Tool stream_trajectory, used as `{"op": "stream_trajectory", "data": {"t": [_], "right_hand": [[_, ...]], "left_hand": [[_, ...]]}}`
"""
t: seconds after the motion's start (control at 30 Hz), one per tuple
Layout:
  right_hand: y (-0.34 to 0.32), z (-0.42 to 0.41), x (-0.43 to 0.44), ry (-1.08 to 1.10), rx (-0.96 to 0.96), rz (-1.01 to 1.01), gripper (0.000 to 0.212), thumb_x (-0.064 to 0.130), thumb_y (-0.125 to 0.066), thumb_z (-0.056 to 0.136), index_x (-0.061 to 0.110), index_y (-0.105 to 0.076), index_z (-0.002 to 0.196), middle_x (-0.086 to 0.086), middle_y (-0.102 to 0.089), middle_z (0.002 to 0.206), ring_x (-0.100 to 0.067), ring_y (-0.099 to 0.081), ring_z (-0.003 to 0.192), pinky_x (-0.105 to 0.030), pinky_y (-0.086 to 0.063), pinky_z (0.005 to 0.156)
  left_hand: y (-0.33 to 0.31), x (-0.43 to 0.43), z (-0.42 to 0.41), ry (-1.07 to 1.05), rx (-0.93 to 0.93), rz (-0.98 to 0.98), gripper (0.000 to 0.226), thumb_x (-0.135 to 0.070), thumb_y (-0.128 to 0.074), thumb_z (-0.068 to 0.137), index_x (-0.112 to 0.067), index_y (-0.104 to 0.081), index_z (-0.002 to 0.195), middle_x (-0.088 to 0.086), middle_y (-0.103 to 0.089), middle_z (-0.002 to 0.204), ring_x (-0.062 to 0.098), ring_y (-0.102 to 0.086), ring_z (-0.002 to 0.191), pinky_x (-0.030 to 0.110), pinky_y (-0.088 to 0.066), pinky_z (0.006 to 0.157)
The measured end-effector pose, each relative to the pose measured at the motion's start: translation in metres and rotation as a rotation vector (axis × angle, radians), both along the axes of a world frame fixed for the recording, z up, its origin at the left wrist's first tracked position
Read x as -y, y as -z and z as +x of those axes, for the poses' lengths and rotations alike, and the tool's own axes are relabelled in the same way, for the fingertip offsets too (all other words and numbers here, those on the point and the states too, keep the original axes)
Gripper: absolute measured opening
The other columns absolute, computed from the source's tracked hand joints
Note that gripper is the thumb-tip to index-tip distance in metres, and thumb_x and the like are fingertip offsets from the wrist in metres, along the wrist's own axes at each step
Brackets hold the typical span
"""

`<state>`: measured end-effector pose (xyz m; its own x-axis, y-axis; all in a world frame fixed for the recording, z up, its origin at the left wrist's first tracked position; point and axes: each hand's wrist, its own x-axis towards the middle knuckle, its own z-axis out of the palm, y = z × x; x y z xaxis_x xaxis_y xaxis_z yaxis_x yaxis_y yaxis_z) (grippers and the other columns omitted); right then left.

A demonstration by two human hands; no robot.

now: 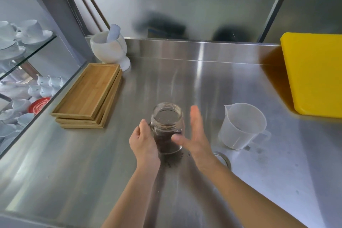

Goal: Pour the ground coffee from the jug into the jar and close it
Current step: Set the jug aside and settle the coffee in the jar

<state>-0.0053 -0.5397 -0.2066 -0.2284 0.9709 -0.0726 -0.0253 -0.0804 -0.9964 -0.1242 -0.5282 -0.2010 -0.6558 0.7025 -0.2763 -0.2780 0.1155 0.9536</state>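
Two bare forearms reach in from the near edge over the steel table. Between the hands stands the open glass jar, ground coffee dark in its lower part. The left hand cups its left side; the right hand is spread flat beside it, thumb at the glass. Right of them stands the empty plastic jug; the lid lies nearer, partly behind the right wrist.

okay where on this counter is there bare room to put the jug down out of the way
Bare steel lies between the wooden trays and the jar, along the back edge between the mortar and the yellow board, and near the front edge. It is crowded around the jar, both hands, the lid and the jug.
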Motion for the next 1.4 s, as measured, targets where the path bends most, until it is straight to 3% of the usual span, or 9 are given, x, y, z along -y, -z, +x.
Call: {"op": "stream_trajectory", "data": {"t": [0.07, 0.2, 0.37, 0.47, 0.6, 0.8, 1.07, 1.2, 1.4], "right_hand": [[0.000, -0.001, -0.001, -0.171, 0.048, -0.006, 0.101, 0.023, -0.082, 0.061, 0.024, -0.023, 0.144, 0.002, -0.039, 0.148, -0.009, -0.036, 0.135, -0.035, -0.028, 0.113], [-0.004, 0.006, -0.008, -0.034, 0.045, -0.034, 0.121, 0.039, -0.082, 0.053, 0.030, -0.008, 0.148, 0.016, -0.010, 0.156, 0.002, -0.011, 0.140, -0.029, -0.013, 0.116], [-0.006, -0.002, -0.007, -0.230, 0.027, -0.068, 0.101, 0.000, -0.078, 0.065, 0.027, -0.018, 0.142, 0.017, -0.036, 0.141, 0.017, -0.038, 0.121, -0.005, -0.033, 0.095], [-0.003, 0.002, -0.012, -0.061, 0.056, -0.057, 0.119, 0.018, -0.083, 0.060, 0.026, -0.003, 0.148, 0.020, -0.014, 0.152, 0.011, -0.015, 0.135, -0.015, -0.018, 0.108], [-0.005, 0.005, -0.016, -0.279, 0.131, -0.041, 0.101, -0.005, -0.082, 0.062, 0.024, -0.024, 0.139, 0.015, -0.046, 0.133, 0.010, -0.045, 0.119, -0.008, -0.035, 0.096], [-0.012, 0.032, -0.024, -0.331, 0.328, -0.019, 0.100, 0.016, -0.085, 0.064, 0.029, -0.025, 0.143, 0.007, -0.033, 0.147, -0.004, -0.028, 0.135, -0.032, -0.018, 0.117], [0.002, 0.040, -0.007, -0.276, 0.357, -0.014, 0.089, 0.000, -0.082, 0.067, 0.034, -0.029, 0.131, 0.022, -0.046, 0.126, 0.020, -0.042, 0.114, -0.004, -0.031, 0.096], [0.011, 0.039, -0.004, -0.249, 0.383, 0.018, 0.091, 0.005, -0.086, 0.063, 0.038, -0.031, 0.127, 0.017, -0.047, 0.127, 0.022, -0.039, 0.115, 0.002, -0.031, 0.090], [0.013, 0.035, -0.003, -0.221, 0.392, 0.061, 0.090, 0.006, -0.086, 0.062, 0.039, -0.031, 0.126, 0.022, -0.046, 0.123, 0.022, -0.040, 0.113, 0.001, -0.030, 0.091]], "left_hand": [[0.000, -0.001, -0.001, 0.005, -0.002, 0.007, 0.038, -0.021, -0.050, 0.087, -0.020, -0.026, 0.057, -0.001, -0.021, 0.059, 0.013, -0.020, 0.054, 0.032, -0.019, 0.053], [0.000, -0.002, -0.009, -0.015, 0.029, 0.033, 0.040, -0.020, -0.050, 0.089, -0.021, -0.025, 0.057, -0.011, -0.023, 0.047, 0.006, -0.020, 0.045, 0.025, -0.019, 0.044], [-0.002, -0.003, -0.004, -0.005, 0.061, 0.008, 0.036, -0.021, -0.051, 0.085, -0.020, -0.028, 0.057, -0.004, -0.023, 0.056, 0.010, -0.022, 0.050, 0.028, -0.022, 0.049], [-0.002, -0.005, -0.005, 0.011, 0.035, 0.037, 0.037, -0.019, -0.050, 0.086, -0.019, -0.026, 0.058, -0.003, -0.021, 0.056, 0.008, -0.020, 0.046, 0.026, -0.019, 0.045], [0.001, -0.005, -0.007, 0.081, -0.050, 0.047, 0.030, -0.017, -0.049, 0.083, -0.014, -0.030, 0.060, -0.002, -0.020, 0.056, 0.012, -0.019, 0.053, 0.032, -0.017, 0.052], [0.012, -0.003, -0.010, 0.166, -0.057, 0.050, 0.025, -0.018, -0.052, 0.083, -0.007, -0.041, 0.063, 0.004, -0.021, 0.061, 0.015, -0.019, 0.058, 0.034, -0.016, 0.055], [0.031, 0.005, 0.002, 0.274, 0.079, -0.007, 0.046, -0.012, -0.053, 0.084, -0.023, -0.034, 0.043, -0.009, -0.028, 0.046, 0.012, -0.023, 0.049, 0.031, -0.019, 0.051], [0.037, 0.009, 0.002, 0.297, 0.174, -0.019, 0.015, -0.023, -0.058, 0.070, -0.011, -0.049, 0.066, 0.007, -0.033, 0.066, 0.024, -0.029, 0.065, 0.033, -0.024, 0.058], [0.036, 0.008, -0.002, 0.338, 0.188, 0.016, 0.026, -0.032, -0.060, 0.068, -0.012, -0.056, 0.085, 0.011, -0.040, 0.085, 0.026, -0.034, 0.076, 0.033, -0.031, 0.060]]}}
